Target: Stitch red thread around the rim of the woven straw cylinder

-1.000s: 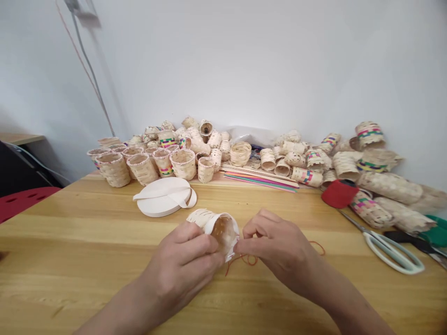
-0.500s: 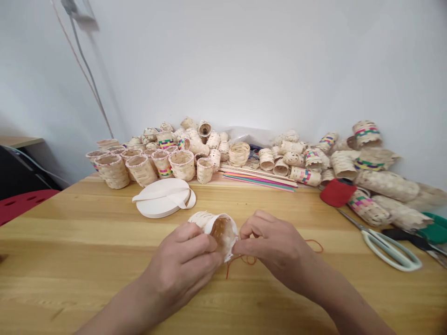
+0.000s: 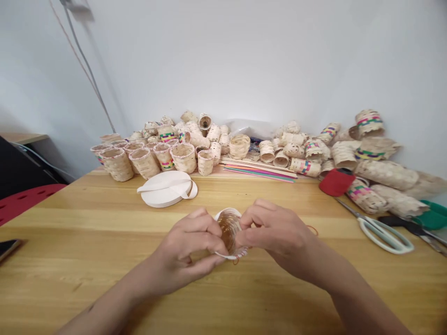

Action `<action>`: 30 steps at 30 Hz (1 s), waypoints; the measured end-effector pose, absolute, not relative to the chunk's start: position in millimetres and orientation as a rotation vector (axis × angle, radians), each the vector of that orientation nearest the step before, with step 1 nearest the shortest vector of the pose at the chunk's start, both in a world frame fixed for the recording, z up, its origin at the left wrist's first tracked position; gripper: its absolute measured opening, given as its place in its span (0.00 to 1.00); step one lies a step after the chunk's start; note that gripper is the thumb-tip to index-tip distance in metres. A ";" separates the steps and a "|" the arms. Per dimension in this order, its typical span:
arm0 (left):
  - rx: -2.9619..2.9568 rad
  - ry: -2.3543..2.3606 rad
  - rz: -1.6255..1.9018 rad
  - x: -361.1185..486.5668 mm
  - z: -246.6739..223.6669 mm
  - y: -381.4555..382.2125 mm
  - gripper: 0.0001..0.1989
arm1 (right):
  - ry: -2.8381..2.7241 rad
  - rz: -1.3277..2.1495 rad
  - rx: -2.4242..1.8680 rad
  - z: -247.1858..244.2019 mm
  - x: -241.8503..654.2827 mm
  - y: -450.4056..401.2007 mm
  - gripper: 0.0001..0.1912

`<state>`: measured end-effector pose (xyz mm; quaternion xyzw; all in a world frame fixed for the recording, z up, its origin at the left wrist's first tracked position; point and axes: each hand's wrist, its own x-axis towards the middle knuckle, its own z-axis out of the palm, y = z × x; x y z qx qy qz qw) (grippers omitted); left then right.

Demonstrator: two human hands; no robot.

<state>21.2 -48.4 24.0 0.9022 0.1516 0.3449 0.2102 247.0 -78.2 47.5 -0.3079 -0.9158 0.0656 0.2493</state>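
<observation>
- Centrally, small pale woven-strip cylindrical basket with white-banded rim (image 3: 228, 225) sits between both hands, low over the light wood-grain surface (image 3: 167, 311), mouth facing the viewer.
- Left hand (image 3: 195, 249): fingers pinch the basket's left side at the rim.
- Right hand (image 3: 275, 232): fingers curl together over the basket's right rim, tips at the mouth; cannot tell whether they grip rim or something finer.
- Thin red thread (image 3: 236, 261) loops at the lower rim; more shows beside the right wrist.
- Flat white tape roll (image 3: 164, 191) lies beyond the left hand.
- Pale-handled metal scissors (image 3: 386, 235) lie to the right, near a red curved piece (image 3: 337, 182).
- Behind: thin multicoloured flat strips (image 3: 260, 173), between upright red-and-white-rimmed woven baskets (image 3: 145, 163) and a heap of pale woven tubes (image 3: 387, 174).
</observation>
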 end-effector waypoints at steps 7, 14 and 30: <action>2.362 0.391 0.993 23.7 23.4 -46.8 0.03 | -2.535 0.112 -0.818 55.0 245.7 -78.9 0.18; 2.339 0.368 1.046 21.3 18.4 -39.4 0.03 | -2.562 0.196 -0.771 64.4 239.9 -68.9 0.14; 2.280 0.349 1.084 21.1 14.7 -32.7 0.06 | -2.836 0.245 -0.730 96.2 220.1 -59.3 0.14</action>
